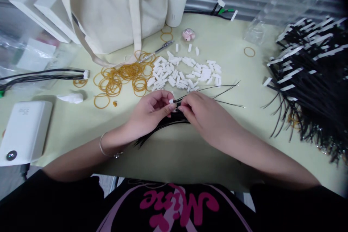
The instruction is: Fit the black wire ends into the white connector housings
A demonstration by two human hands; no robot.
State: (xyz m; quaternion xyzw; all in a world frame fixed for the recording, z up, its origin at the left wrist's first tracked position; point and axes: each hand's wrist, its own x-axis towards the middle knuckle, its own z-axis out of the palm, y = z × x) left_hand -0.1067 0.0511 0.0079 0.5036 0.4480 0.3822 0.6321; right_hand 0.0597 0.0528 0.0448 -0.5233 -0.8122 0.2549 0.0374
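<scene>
Two hands fitting a small white connector to a bundle of thin black wires at mid-table.

The left hand pinches the connector between thumb and fingertips; the right hand is closed on the wire ends just beside it, and how they meet is hidden by the fingers. The wires trail under both hands; loose strands fan rightward. Bare pale-green table lies open toward the near edge. Beyond sit a heap of white plastic connectors and tangled tan rubber bands. A dense pile of finished black wires, cut off at the right, crowds that side. A cloth bag stands behind.
</scene>
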